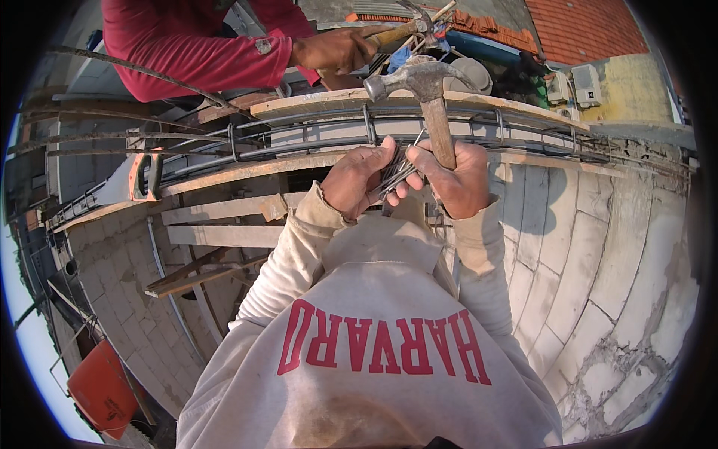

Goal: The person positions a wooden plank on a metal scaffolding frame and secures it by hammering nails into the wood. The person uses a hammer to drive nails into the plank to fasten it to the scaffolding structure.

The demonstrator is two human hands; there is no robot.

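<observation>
Close together in front of my chest are both hands. My left hand (351, 178) is closed around a bunch of thin grey nails (394, 173), which fan out toward the right. In my right hand (462, 179) is a claw hammer (436, 120), gripped by its wooden handle with the worn metal head up and the striking face to the left. The right thumb and fingertips also touch the ends of the nails. Just beyond the hands runs a cage of steel reinforcing bars (307, 135) between wooden boards (254, 166).
Across the bars, a co-worker in a red sleeve (202, 56) grips another hammer (396, 34). A handsaw (143, 178) rests on the boards at left. Block walls (591, 247) stand on both sides. Wooden planks (217, 236) cross below left, above a red-orange container (105, 389).
</observation>
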